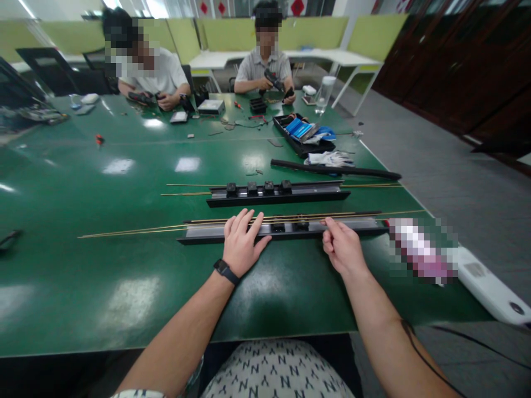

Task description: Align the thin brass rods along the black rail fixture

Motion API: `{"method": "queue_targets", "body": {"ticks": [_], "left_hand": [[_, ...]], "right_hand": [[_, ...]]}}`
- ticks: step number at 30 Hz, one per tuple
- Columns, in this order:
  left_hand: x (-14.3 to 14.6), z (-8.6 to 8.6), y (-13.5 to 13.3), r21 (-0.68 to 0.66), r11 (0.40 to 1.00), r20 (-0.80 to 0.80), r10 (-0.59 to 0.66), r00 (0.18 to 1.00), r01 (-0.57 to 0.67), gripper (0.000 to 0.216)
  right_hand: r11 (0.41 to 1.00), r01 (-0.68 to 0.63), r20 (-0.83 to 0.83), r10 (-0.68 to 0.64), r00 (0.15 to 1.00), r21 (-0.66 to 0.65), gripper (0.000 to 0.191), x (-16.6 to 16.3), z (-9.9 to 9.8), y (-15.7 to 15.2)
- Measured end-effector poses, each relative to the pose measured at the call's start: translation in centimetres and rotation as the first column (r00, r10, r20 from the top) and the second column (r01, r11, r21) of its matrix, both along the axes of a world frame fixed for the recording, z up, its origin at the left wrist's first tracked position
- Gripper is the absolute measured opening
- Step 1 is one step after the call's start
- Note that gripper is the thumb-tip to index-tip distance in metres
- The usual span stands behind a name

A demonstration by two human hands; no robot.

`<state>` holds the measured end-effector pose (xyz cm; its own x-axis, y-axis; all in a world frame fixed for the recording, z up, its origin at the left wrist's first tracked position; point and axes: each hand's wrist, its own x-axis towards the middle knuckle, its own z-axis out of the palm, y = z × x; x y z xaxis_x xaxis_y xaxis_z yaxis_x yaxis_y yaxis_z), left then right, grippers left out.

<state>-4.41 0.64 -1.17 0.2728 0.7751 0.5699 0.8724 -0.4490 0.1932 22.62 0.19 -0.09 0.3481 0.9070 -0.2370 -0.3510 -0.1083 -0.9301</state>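
A long black channel rail [203, 229] with a pale inner strip lies across the green table in front of me. Thin brass-coloured rods [136, 232] run along it and stick out past both ends. Two black blocks [301, 222] sit in the rail between my hands. My left hand [243, 243] rests over the rods and rail, its fingers apart. At the rail's right part, my right hand [343, 246] is closed, with the index fingertip at the rods; what it pinches, if anything, is hidden. Behind lies a similar rail [277, 194] carrying several black blocks.
A black tube [336, 169], white gloves [329, 160] and a black tray [286, 132] of blue items lie beyond the rails. To my right are a pixelated pink object [421, 249] and a white device [492, 287]. Two people sit opposite, holding dark tools.
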Motion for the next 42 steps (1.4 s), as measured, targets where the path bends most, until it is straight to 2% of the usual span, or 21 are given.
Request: {"method": "queue_targets", "body": {"ticks": [26,42], "left_hand": [[0.06,-0.04,-0.08,-0.027,1.000,-0.009,0.003,1.000,-0.003,0.055],[0.12,0.38,-0.29,-0.063,0.998,-0.006,0.003,1.000,-0.003,0.057]], "right_hand": [[0.997,0.061,0.004,-0.061,0.998,-0.041,0.041,-0.63,0.36,0.15],[0.996,0.063,0.072,-0.058,0.996,-0.062,0.042,-0.62,0.40,-0.06]]}}
